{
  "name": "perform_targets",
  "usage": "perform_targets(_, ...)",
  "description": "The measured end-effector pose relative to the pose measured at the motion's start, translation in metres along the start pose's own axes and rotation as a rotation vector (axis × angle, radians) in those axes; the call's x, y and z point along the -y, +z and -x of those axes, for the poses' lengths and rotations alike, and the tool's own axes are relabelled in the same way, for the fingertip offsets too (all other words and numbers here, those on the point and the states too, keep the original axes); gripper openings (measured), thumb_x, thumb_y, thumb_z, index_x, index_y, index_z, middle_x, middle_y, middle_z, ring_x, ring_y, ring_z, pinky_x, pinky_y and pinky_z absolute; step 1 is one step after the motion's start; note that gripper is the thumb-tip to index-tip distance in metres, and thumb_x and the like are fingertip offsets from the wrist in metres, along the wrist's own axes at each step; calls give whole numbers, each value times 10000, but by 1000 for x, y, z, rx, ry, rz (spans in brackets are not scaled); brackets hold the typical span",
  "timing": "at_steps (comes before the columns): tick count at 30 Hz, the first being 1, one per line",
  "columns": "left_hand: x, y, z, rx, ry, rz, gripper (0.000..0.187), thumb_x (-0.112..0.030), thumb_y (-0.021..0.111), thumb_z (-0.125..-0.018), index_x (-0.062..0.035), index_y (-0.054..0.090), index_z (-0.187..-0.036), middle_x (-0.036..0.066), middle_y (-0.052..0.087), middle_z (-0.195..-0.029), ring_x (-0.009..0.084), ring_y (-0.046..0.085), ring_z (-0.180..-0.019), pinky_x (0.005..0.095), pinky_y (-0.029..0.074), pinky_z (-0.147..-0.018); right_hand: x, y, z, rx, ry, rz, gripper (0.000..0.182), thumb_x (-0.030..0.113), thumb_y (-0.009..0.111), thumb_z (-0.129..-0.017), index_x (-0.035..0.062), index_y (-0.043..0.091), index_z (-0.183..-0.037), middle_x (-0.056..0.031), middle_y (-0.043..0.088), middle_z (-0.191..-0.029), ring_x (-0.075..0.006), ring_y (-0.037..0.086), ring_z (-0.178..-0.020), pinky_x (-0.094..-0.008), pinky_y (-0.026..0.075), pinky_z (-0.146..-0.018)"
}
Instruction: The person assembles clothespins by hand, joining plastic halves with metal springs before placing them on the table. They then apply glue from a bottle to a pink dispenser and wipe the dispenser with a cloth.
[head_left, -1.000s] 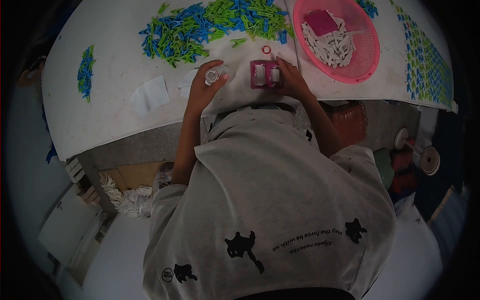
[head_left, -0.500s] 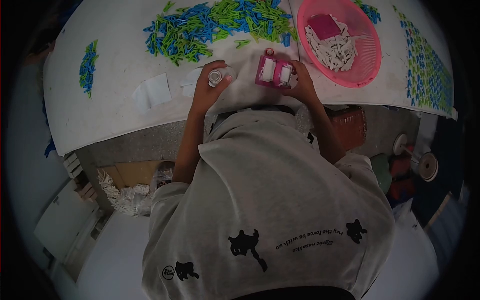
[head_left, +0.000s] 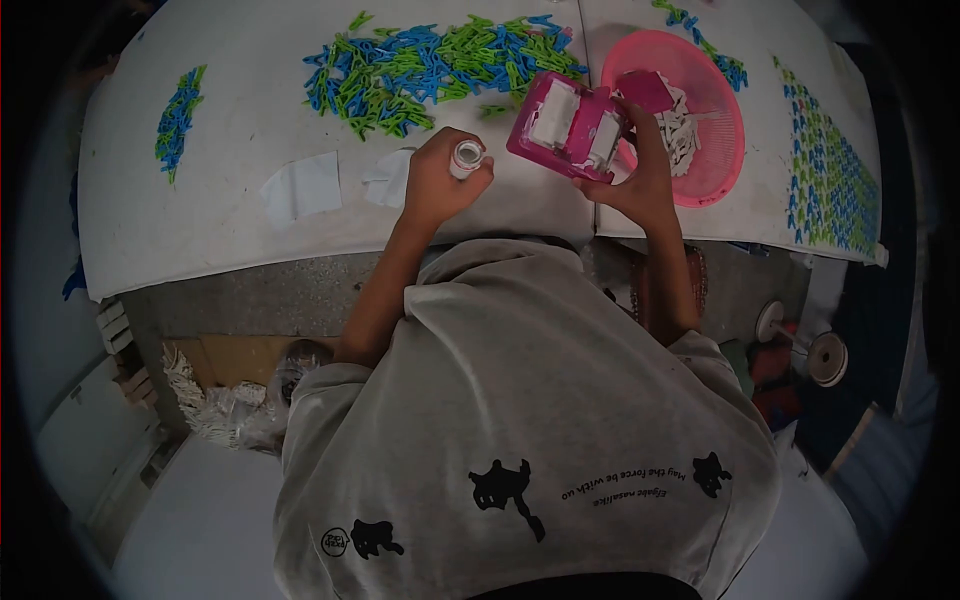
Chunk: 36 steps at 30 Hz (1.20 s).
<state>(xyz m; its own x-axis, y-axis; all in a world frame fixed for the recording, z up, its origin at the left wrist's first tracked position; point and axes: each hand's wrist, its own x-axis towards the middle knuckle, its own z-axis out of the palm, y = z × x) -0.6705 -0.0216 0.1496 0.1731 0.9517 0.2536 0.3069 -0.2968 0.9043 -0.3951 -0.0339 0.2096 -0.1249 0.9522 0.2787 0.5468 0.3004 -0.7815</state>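
Observation:
My left hand is wrapped round a small white bottle, its round open-looking top facing up. My right hand grips the right side of a pink box with two white blocks set in it, held tilted above the table. Beyond the hands a pile of blue and green clips lies spread over the white table. Partly behind the pink box and my right hand is a pink basket with white pieces and a dark pink block in it.
White paper sheets lie left of my left hand. A narrow group of clips is at the far left, and rows of clips cover the right end. The table's front edge runs close to my body.
The pink box in my right hand has come up and tilted, and looks larger. My left hand with the bottle has shifted slightly right. The red-topped item behind the box is no longer visible.

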Motion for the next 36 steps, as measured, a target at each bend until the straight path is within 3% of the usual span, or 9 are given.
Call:
perform_targets(2,-13,-1,-6,-12,-8,-19,187,-151,742,-759,-43,657,-886,91,676,-827,204,662,-748,320,516,-688,14,-6,-9,4,-31,56,1017,221,907,-515,-12,423,-1379,-158,537,-1253,-289,564,-1130,-396,476,-959)
perform_targets(4,-23,-3,-10,17,-28,-64,282,-197,772,-726,-21,656,-914,150,675,-864,317,679,-780,382,536,-694,29,-9,-16,3,-52,58,1013,220,905,-514,-11,426,-1376,-156,537,-1256,-286,564,-1127,-398,477,-957)
perform_targets(7,-32,-7,-13,28,-27,-94,313,-230,766,-724,-13,661,-924,167,675,-882,347,674,-799,400,537,-709,51,-14,-27,3,-78,80,1004,222,901,-513,-5,431,-1372,-152,538,-1261,-283,564,-1125,-401,476,-956)
perform_targets(23,-45,-27,-23,47,-80,-114,359,-266,747,-707,-18,680,-958,178,688,-925,366,676,-856,425,539,-755,86,-16,-53,-1,-126,172,988,226,885,-508,6,449,-1367,-153,536,-1251,-284,611,-1101,-395,510,-940)
perform_targets(25,-44,-26,-23,-15,16,-89,274,-223,759,-745,-13,628,-862,169,647,-796,342,645,-707,387,504,-652,87,-16,-54,9,-141,173,992,220,885,-504,5,449,-1368,-158,532,-1261,-289,606,-1113,-400,509,-948)
perform_targets(36,-47,-29,-25,-27,20,-110,291,-224,761,-741,-2,626,-872,173,647,-802,354,649,-717,393,506,-657,99,-19,-64,65,-188,217,1019,210,882,-490,7,450,-1390,-179,516,-1322,-322,564,-1192,-414,503,-977)
